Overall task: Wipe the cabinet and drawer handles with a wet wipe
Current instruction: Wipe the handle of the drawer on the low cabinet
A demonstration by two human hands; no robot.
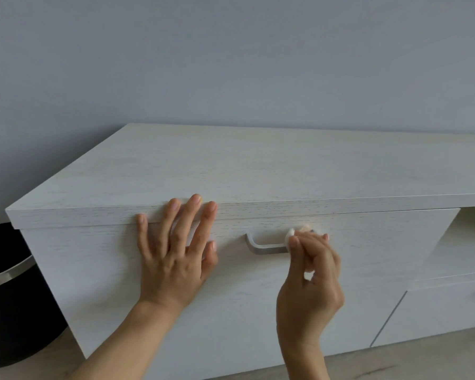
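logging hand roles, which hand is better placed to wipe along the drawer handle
Right: the right hand pinches the wet wipe on the handle; the left hand lies flat on the drawer front.

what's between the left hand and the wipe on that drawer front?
Head view: just the uncovered stretch of the drawer handle and bare drawer front; left hand lies flat, right hand pinches the wipe on the handle's other end.

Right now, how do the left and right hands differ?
Left hand lies flat, fingers spread; right hand is curled. Left hand holds nothing; right hand pinches a wipe. Left hand presses the drawer front; right hand is at the handle's right end. Both are bare.
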